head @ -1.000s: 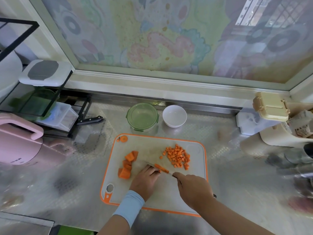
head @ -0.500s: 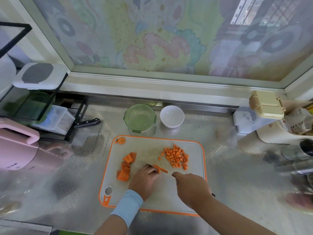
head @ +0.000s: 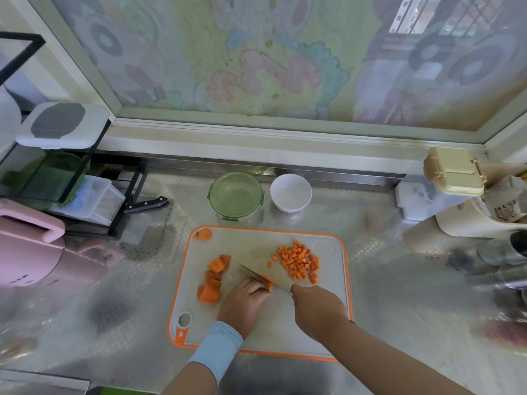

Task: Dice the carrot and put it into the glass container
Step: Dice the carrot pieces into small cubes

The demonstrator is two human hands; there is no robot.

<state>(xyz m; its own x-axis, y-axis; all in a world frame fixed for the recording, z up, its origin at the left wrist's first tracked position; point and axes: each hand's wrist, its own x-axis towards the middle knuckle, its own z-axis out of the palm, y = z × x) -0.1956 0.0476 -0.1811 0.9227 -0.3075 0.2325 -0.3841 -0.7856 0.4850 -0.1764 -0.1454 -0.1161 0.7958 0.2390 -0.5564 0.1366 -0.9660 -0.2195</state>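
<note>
Head view, only view. Step in hand: dicing a carrot piece (head: 266,281) at frame centre on the board (head: 328,332). The left hand (head: 243,305) pins that piece, fingers curled over it, closed down on the carrot rather than open. The right hand (head: 315,309) is clenched around the knife (head: 251,273) handle, index finger forward along the spine; the handle itself is hidden in the fist. The blade runs up-left from the hand, crossing just above the left knuckles, edge on the held piece.

To do it well: judged, the person should keep left fingertips tucked behind the knuckles, let the blade side ride the knuckles, cut even strips then crosscuts to match the dice size already made, and slide the left hand back a little after each cut. Risk is the short piece rolling or a fingertip slipping under the edge.

Dice pile (head: 298,263) sits upper right of the board, loose, a few strays beside it. Chunks (head: 212,280) not yet cut lie left of the left hand, stacked roughly. One round slice (head: 204,234) is at the board's top-left corner.

Container (head: 236,196) stands above the board, centre frame, green lid on, no carrot in it. White bowl (head: 291,193) is just right of it. Task looks roughly under half done; lid must come off before transfer.
</note>
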